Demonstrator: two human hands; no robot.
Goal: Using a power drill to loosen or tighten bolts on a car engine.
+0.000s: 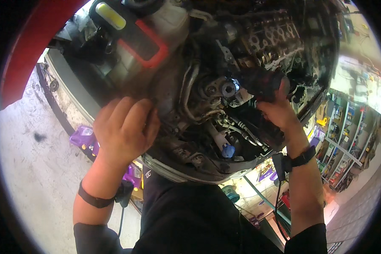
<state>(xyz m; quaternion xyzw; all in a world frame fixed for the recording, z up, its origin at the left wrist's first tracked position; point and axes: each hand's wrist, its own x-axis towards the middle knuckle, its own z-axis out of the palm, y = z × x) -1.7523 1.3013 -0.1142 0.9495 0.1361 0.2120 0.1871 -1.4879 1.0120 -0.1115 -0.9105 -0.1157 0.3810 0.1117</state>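
My right hand (280,111) grips a dark cordless power tool (258,80) with dull red parts and a small lit lamp at its front. The tool's nose is beside a round metal fitting (227,89) in the engine bay; whether they touch I cannot tell. My left hand (123,127) rests with curled fingers over the left front of the bay, near bent metal pipes (189,89); what its fingertips hold or touch is hidden. A red-and-black work light (144,44) with a yellow panel lies on a translucent reservoir (175,19) above it. A blue cap (227,150) sits lower down.
An exposed engine top (275,38) fills the upper right. A red body panel (21,55) curves at the far left. Purple jugs (82,137) stand below the car's front edge (190,178). Metal shelving with assorted items (343,139) stands at the right, and pale floor (29,169) shows at left.
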